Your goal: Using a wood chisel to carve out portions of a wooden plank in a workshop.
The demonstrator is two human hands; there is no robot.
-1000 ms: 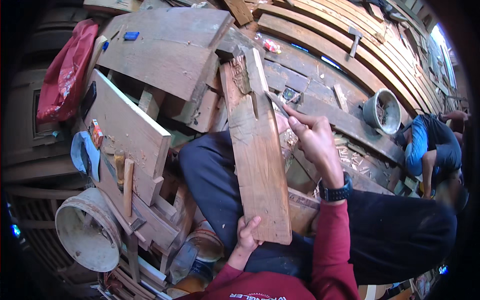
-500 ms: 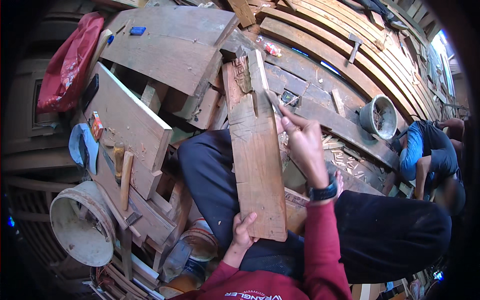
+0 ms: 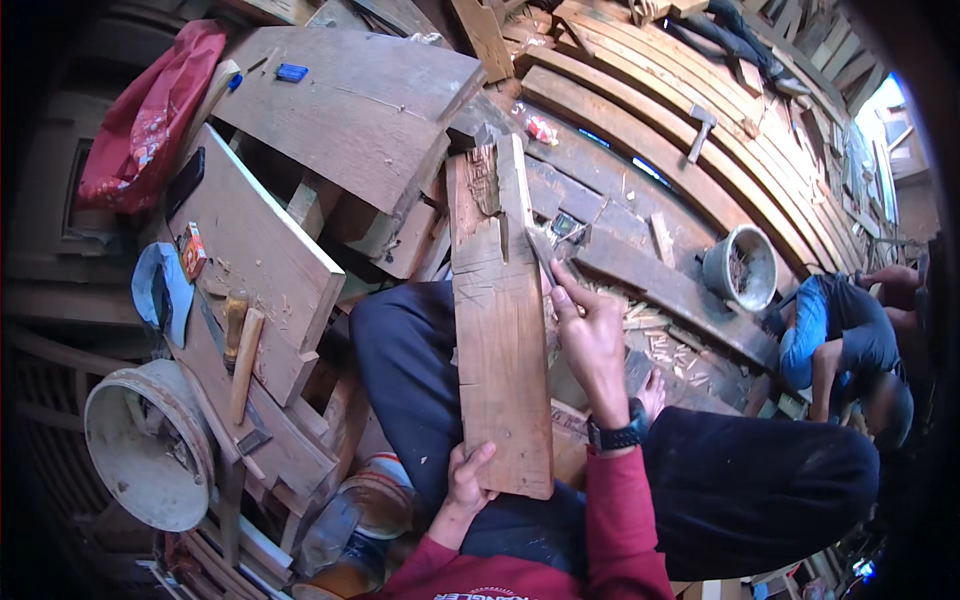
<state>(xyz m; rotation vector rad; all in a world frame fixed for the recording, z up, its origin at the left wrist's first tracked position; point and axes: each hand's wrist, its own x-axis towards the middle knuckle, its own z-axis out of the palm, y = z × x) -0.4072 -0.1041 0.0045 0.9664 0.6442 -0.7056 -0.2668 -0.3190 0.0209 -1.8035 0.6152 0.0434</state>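
Observation:
A long wooden board slants over my lap, its far end notched, rough and broken. My left hand grips its near left corner, thumb on top. In my right hand is a tool with a narrow dark metal blade, knife or chisel I cannot tell. The blade lies against the board's right edge, just below the notch. My fingers wrap the handle and hide most of it.
A worktable at left bears a wooden-handled chisel, a hammer and a phone. Buckets stand at left and right. An axe-like hammer lies on stacked planks. Another person crouches at right.
My right hand and the blade have moved toward me along the board's right edge. The whole view has shifted slightly. My left hand keeps its grip.

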